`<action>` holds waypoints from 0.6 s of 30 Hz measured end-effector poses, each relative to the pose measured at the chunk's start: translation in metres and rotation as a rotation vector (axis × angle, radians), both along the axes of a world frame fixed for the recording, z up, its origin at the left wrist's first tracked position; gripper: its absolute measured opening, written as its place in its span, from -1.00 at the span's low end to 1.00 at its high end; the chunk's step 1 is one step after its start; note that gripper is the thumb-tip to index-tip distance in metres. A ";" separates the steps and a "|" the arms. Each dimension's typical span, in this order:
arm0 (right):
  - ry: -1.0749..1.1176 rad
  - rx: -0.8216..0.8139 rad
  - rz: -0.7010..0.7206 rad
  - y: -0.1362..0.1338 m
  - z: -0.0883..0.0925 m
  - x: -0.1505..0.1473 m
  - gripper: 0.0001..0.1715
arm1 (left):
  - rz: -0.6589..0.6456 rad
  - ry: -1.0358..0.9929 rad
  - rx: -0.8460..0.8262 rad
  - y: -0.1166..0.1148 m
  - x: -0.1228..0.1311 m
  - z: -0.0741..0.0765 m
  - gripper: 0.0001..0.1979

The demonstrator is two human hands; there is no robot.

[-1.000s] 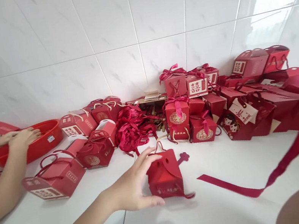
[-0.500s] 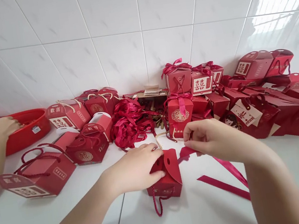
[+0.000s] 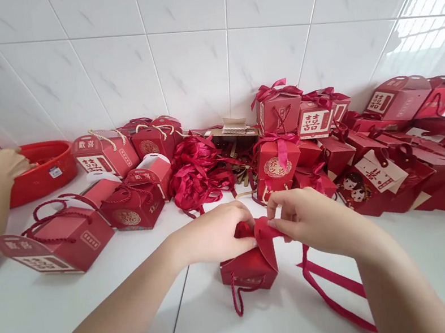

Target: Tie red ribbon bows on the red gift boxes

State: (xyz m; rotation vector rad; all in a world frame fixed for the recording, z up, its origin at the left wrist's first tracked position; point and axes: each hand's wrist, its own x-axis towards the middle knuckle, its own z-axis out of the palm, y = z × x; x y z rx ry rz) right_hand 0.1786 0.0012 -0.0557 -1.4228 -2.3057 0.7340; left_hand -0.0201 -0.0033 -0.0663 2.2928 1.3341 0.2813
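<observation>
A small red gift box (image 3: 252, 271) stands on the white table in front of me, a twisted cord handle drooping down its near side. My left hand (image 3: 221, 234) is closed on the top of this box, thumb and fingers at the upright flaps. Beside the right flap, my right hand (image 3: 303, 221) pinches a dark red ribbon (image 3: 337, 278) close to the flap's hole. The ribbon's long tails trail over the table to the right, partly behind my forearm. Whether its end passes through the hole I cannot tell.
Crumpled ribbons (image 3: 193, 174) lie behind the box, near an open carton (image 3: 238, 132). Cord-handled boxes (image 3: 58, 238) stand left; bow-tied boxes (image 3: 278, 165) and red bags (image 3: 384, 184) stand right. Another person's hand (image 3: 1, 168) is at a red basin (image 3: 45, 174).
My right hand has brought the ribbon left, up against the box's right flap. My left hand still holds the box top. The camera view has shifted slightly.
</observation>
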 end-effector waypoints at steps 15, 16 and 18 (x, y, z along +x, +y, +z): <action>-0.183 -0.075 -0.031 -0.004 0.001 -0.003 -0.89 | -0.058 -0.070 -0.091 0.006 0.002 0.001 -0.80; -0.182 -0.079 -0.034 -0.004 0.001 -0.003 -0.90 | -0.059 -0.078 -0.100 0.006 0.002 0.001 -0.80; -0.176 -0.069 -0.039 -0.004 0.002 -0.004 -0.90 | -0.052 -0.092 -0.111 0.006 0.002 0.001 -0.82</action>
